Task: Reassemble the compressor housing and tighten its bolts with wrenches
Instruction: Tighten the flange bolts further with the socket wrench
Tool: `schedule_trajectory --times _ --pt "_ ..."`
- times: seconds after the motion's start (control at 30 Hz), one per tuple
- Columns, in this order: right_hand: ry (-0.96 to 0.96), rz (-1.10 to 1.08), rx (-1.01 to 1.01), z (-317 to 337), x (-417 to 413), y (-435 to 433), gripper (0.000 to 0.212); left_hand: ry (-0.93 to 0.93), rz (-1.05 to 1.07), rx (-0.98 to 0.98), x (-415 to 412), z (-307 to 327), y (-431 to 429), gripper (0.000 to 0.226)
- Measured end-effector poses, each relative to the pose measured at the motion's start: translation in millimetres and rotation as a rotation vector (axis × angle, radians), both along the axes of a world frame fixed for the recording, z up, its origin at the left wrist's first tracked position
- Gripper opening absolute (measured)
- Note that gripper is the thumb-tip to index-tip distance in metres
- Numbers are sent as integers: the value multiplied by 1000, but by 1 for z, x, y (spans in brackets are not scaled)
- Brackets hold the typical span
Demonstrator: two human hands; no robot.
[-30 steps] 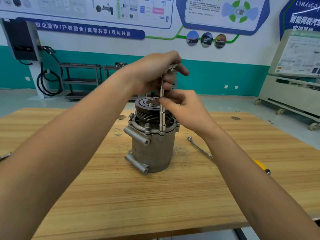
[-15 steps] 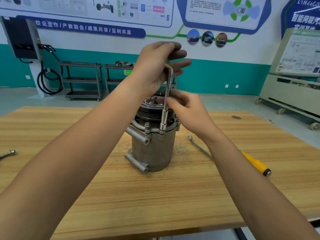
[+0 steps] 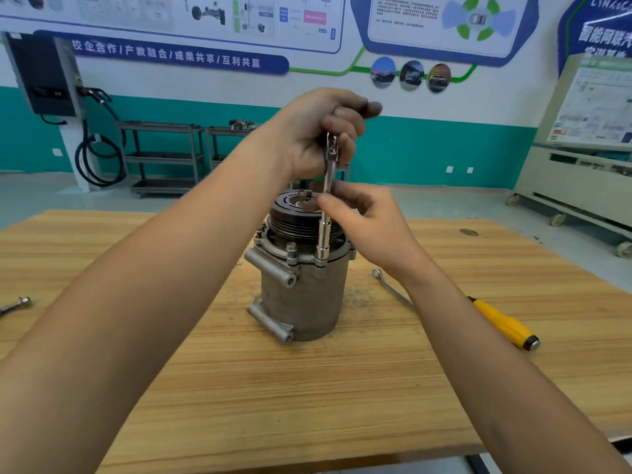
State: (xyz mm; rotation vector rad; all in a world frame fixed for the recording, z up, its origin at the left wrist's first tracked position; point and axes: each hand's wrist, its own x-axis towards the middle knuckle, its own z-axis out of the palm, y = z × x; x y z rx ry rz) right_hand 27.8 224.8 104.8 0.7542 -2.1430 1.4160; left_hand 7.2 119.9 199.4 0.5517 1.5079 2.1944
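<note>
A grey compressor housing [image 3: 302,302] stands upright on the wooden table [image 3: 307,388], with a dark pulley [image 3: 294,217] on top and bolts around its flange. A chrome socket wrench [image 3: 325,213] stands vertical, its socket seated on a flange bolt at the front right. My left hand [image 3: 318,135] grips the wrench's top end. Lower down, my right hand [image 3: 366,220] pinches the shaft between thumb and fingers.
A ring spanner [image 3: 390,285] and a yellow-handled screwdriver [image 3: 506,326] lie on the table to the right of the housing. Another wrench end [image 3: 17,304] shows at the left edge. Shelving carts and a wheeled cabinet stand behind.
My left hand has turned on the wrench's top end, its fingers now wrapped differently. The wrench stays on the same bolt and my right hand keeps its place on the shaft.
</note>
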Motion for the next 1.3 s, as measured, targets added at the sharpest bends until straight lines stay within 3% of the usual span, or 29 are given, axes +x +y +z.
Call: schedule_trajectory --times 0.07,0.17,0.2,0.27,0.37,0.43,0.53,0.6,0.63,0.7,0.8,0.9,0.97,1.07,1.13,1.2,1.3 --pt "-7 -20 -6 -1 -1 0 15 278 224 -388 4 5 0 24" --pt "62 -169 21 0 -2 -7 12 971 625 -1108 14 9 3 29" --pt "112 -230 34 0 -2 -10 14 1119 689 -1251 18 8 6 34" --pt "183 -331 36 -1 -2 -15 28 1215 714 -1233 25 2 13 40" --pt "129 -273 1 1 -2 -11 30 1098 639 -808 23 -9 15 30" --pt "-9 -116 -30 2 -1 -9 13 912 529 -425 19 -14 8 26" --pt "-64 -32 -22 2 -2 -4 17 465 194 154 5 -21 -5 27" --pt "-29 -68 -33 1 -3 -2 16 155 75 339 -4 -24 -9 25" --pt "-18 -91 -50 2 -3 -1 15 66 102 306 -8 -24 -9 26" --pt "8 -162 -75 2 -4 -5 14 60 238 84 -13 -19 -10 27" --pt "77 -289 -45 2 -4 -16 13 294 385 -261 -15 -7 -8 24" --pt "88 -293 -31 4 0 -19 13 520 342 -535 -11 4 -6 23" --pt "80 -250 16 6 4 -18 13 585 181 -586 -10 8 -5 22" --pt "64 -223 125 9 8 -19 22 540 -80 -507 -10 8 -7 25" --pt "52 -201 139 12 8 -17 26 535 -138 -504 -10 9 -8 26" --pt "42 -186 129 15 6 -13 24 670 -42 -673 -7 13 -5 25" --pt "72 -239 92 14 1 -11 25 1112 385 -1270 6 14 10 33"
